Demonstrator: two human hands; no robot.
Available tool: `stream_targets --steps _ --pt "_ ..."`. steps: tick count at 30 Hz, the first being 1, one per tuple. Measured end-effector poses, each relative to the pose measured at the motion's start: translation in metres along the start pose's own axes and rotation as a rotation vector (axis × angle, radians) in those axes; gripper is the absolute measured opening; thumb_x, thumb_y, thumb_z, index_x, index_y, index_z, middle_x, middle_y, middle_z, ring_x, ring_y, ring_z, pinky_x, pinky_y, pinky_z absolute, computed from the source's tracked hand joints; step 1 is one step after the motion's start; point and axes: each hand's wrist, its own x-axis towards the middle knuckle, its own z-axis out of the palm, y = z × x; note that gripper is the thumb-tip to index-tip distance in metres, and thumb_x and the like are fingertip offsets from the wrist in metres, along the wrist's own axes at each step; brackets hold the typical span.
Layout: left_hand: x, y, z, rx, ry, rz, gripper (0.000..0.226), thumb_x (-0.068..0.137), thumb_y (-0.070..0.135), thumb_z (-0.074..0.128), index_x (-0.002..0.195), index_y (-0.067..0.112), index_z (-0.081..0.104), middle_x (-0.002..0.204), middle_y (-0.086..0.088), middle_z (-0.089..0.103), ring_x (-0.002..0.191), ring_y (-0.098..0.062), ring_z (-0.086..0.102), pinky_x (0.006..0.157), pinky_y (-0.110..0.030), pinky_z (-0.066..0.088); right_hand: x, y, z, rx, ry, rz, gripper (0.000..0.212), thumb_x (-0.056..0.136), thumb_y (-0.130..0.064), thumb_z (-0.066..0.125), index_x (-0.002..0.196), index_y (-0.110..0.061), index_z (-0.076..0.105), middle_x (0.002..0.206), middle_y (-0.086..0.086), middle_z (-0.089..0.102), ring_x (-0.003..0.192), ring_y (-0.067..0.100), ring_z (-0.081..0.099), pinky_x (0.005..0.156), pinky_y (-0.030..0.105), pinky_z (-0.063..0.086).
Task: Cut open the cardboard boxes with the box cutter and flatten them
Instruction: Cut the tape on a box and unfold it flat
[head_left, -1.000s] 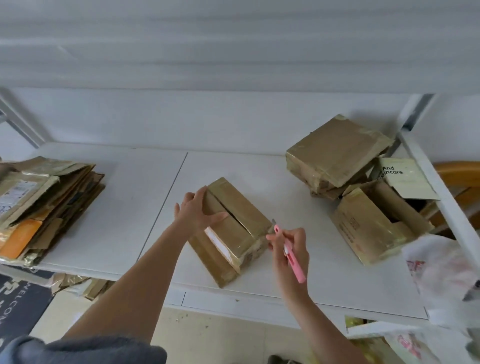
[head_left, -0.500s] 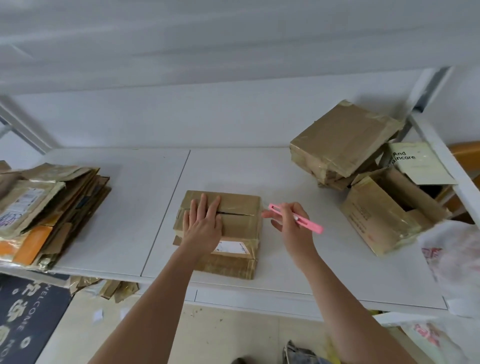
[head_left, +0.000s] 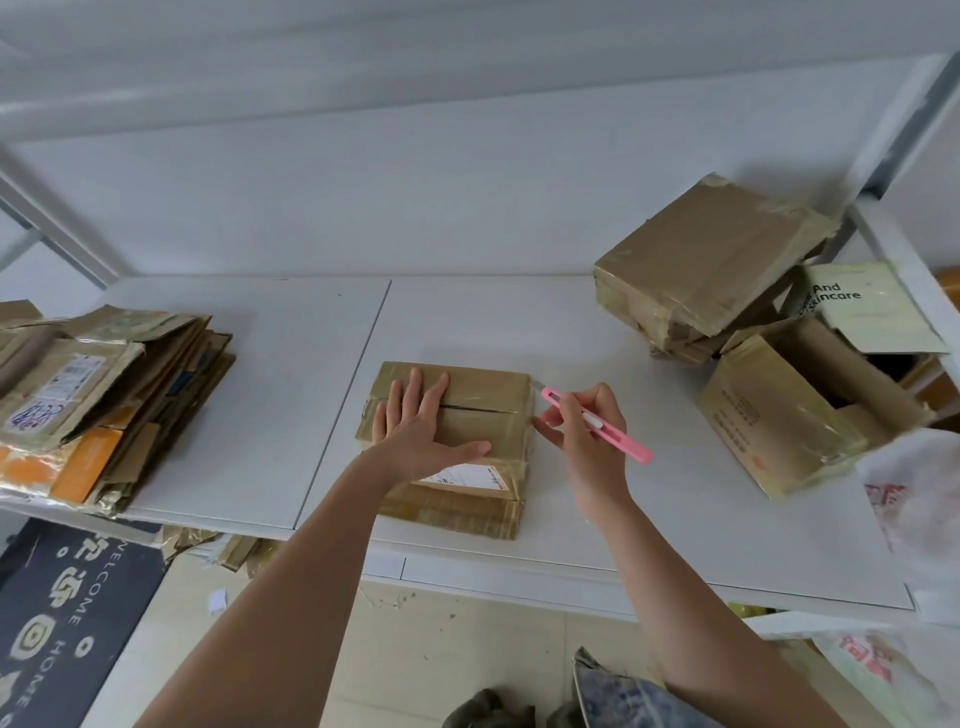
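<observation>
Bright, even, diffuse daylight, perhaps from the right. Soft short shadows under the boxes (head_left: 711, 260) at the desk's (head_left: 649, 509) far right corner. Wide-angle bowing toward edges; slightly soft throughout.

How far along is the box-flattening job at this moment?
Done: a pile of flattened cardboard lies at the left. In hand: the left hand presses flat on the taped box while the right hand holds the pink box cutter at its right edge. Left: the stacked boxes and the open box at the right.
</observation>
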Motion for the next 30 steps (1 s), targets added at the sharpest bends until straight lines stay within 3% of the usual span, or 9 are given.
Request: stream_targets --steps 9,14,17,19,22,25,30 --pt "0.001 -0.001 -0.001 -0.006 -0.011 0.015 0.115 0.073 0.076 0.061 0.153 0.040 -0.013 0.157 0.008 -0.033 0.144 -0.017 -0.032 0.118 -0.041 -0.015 0.001 0.001 0.005 -0.074 0.006 -0.054 0.023 0.100 -0.003 0.052 0.079 -0.009 0.044 0.067 0.002 0.059 0.070 0.012 0.064 0.072 0.039 0.062" --pt "0.003 -0.002 0.000 -0.005 -0.009 0.013 0.115 0.072 0.077 0.060 0.153 0.040 -0.014 0.158 0.007 -0.032 0.144 -0.017 -0.032 0.117 -0.040 -0.016 0.001 0.002 0.007 -0.120 0.017 -0.055 0.022 0.099 -0.004 0.052 0.079 -0.008 0.044 0.069 0.008 0.058 0.072 0.016 0.063 0.077 0.050 0.061" --pt "0.005 -0.002 0.001 -0.005 -0.009 0.012 0.115 0.072 0.078 0.060 0.152 0.041 -0.014 0.158 0.008 -0.033 0.144 -0.017 -0.032 0.116 -0.040 -0.016 0.002 0.001 0.007 -0.189 0.004 -0.092 0.023 0.099 -0.005 0.052 0.079 -0.011 0.044 0.066 0.000 0.059 0.070 0.014 0.064 0.076 0.052 0.060" --pt "0.006 -0.002 0.001 -0.001 -0.005 0.009 0.115 0.072 0.078 0.059 0.152 0.041 -0.014 0.158 0.007 -0.032 0.144 -0.017 -0.031 0.116 -0.040 -0.016 0.003 0.001 0.006 -0.267 -0.014 -0.137 0.024 0.099 -0.005 0.051 0.078 -0.014 0.043 0.064 -0.004 0.059 0.068 0.011 0.064 0.072 0.049 0.061" --pt "0.006 -0.003 0.003 0.004 0.000 0.009 0.115 0.072 0.078 0.059 0.152 0.041 -0.014 0.158 0.007 -0.032 0.145 -0.017 -0.031 0.116 -0.041 -0.016 0.004 -0.002 0.005 -0.381 -0.051 -0.204 0.026 0.099 -0.006 0.051 0.077 -0.017 0.041 0.063 -0.006 0.057 0.063 0.006 0.064 0.061 0.033 0.057" --pt "0.007 -0.004 0.004 0.005 0.007 0.016 0.114 0.072 0.079 0.058 0.153 0.040 -0.013 0.158 0.006 -0.032 0.145 -0.018 -0.031 0.116 -0.041 -0.016 0.003 -0.008 0.004 -0.445 -0.111 -0.263 0.022 0.096 -0.017 0.051 0.078 -0.011 0.041 0.066 0.007 0.058 0.063 0.019 0.063 0.053 0.030 0.048" --pt "0.007 -0.005 0.005 0.012 0.025 0.012 0.113 0.072 0.079 0.057 0.153 0.040 -0.012 0.159 0.006 -0.030 0.145 -0.018 -0.030 0.117 -0.041 -0.015 -0.004 -0.008 -0.002 -0.461 -0.154 -0.290 0.027 0.096 -0.017 0.051 0.080 0.001 0.038 0.068 0.017 0.052 0.067 0.042 0.056 0.054 0.045 0.045"
